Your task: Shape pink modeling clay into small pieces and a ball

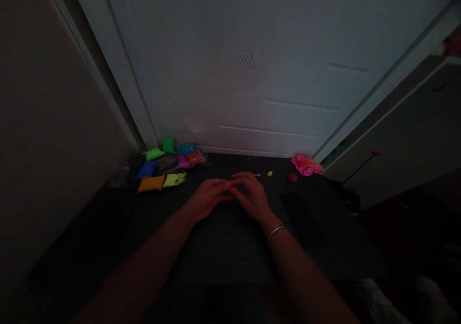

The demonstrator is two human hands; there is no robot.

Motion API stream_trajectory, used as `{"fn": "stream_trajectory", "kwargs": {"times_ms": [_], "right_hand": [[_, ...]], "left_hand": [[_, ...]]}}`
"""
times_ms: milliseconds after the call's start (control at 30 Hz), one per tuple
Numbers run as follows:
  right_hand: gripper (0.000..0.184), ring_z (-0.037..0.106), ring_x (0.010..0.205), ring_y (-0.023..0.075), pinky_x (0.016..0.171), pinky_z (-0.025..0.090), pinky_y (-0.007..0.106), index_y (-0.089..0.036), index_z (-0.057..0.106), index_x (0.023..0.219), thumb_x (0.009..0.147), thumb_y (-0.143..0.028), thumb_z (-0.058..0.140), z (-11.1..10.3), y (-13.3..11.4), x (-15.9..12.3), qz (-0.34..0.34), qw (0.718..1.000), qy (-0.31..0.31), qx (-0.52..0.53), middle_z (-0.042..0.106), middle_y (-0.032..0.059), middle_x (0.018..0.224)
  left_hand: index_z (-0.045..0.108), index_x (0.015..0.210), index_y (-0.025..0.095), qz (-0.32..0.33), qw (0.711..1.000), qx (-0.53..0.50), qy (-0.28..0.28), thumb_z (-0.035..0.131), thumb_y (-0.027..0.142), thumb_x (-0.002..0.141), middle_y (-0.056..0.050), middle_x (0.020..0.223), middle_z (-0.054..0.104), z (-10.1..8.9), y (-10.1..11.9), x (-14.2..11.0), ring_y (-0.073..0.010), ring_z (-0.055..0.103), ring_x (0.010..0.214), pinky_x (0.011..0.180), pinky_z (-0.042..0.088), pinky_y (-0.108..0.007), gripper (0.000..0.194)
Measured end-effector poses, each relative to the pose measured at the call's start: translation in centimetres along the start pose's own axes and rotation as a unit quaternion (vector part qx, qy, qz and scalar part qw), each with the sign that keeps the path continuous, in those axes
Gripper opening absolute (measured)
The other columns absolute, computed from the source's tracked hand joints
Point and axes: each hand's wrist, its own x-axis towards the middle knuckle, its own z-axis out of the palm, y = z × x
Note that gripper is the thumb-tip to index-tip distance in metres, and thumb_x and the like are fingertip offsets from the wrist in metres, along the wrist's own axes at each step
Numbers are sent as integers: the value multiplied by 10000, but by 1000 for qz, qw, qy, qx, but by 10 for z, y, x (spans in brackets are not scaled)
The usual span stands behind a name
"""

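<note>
Both my hands meet over the middle of the dark table, fingers curled toward each other. A small piece of pink clay (233,185) shows between the fingertips, mostly covered by them. My left hand (211,196) pinches it from the left. From the other side the fingers of my right hand (253,196) close on it; a bracelet (275,231) circles that wrist. Just beyond the right fingers lies a thin pink stick-like tool (257,175), partly hidden. A small yellow-green piece (270,173) rests to its right, and farther right sits a red lump (293,177).
Coloured clay packets lie at the back left, among them an orange one (151,183), a blue one (147,169) and an opened yellow one (175,179). A pink petalled object (306,165) stands at the back right. A dark flat rectangle (302,218) lies right of my hands.
</note>
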Motion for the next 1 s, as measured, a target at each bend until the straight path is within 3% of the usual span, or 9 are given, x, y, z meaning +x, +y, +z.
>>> {"fn": "stream_trajectory", "kwargs": {"times_ms": [133,567,700,767,867,1000], "right_hand": [[186,559,934,166,822,462,331,-232,598,944,759,-256,597,0,0,0,-8,1000,-5,-1,585,57,964],[143,560,925,157,827,455,323,-234,622,911,775,-241,579,0,1,-1,-19,1000,6,1,587,50,967],[131,563,907,159,819,455,323,-232,639,889,774,-248,579,-2,1,0,-7,1000,16,-6,587,47,955],[162,567,889,156,796,464,307,-231,635,928,785,-249,561,-4,2,1,14,999,36,-2,584,51,948],[214,566,871,156,776,471,303,-237,623,995,807,-252,522,-5,8,2,66,996,46,-29,579,56,933],[199,523,990,206,884,409,399,-242,657,950,796,-280,536,-2,18,-1,114,983,-47,-136,579,74,1009]], "left_hand": [[660,712,111,6,1000,7,13,684,243,652,-43,743,648,0,0,1,-121,576,724,762,447,-287,147],[661,699,113,11,1000,14,5,686,243,651,-35,713,646,-1,-2,1,-118,580,718,768,450,-290,141],[663,765,110,14,1000,12,15,674,275,666,-60,789,660,0,4,-1,-137,595,762,761,465,-301,192],[656,811,116,39,998,9,54,661,296,676,-70,823,662,0,10,-1,-151,603,785,730,478,-294,225],[636,834,127,127,980,6,150,664,318,662,-62,810,657,-2,19,-1,-161,606,791,685,492,-283,259],[626,813,125,211,949,45,231,664,363,639,-45,768,640,-8,22,4,-156,595,761,676,490,-285,298]]}}
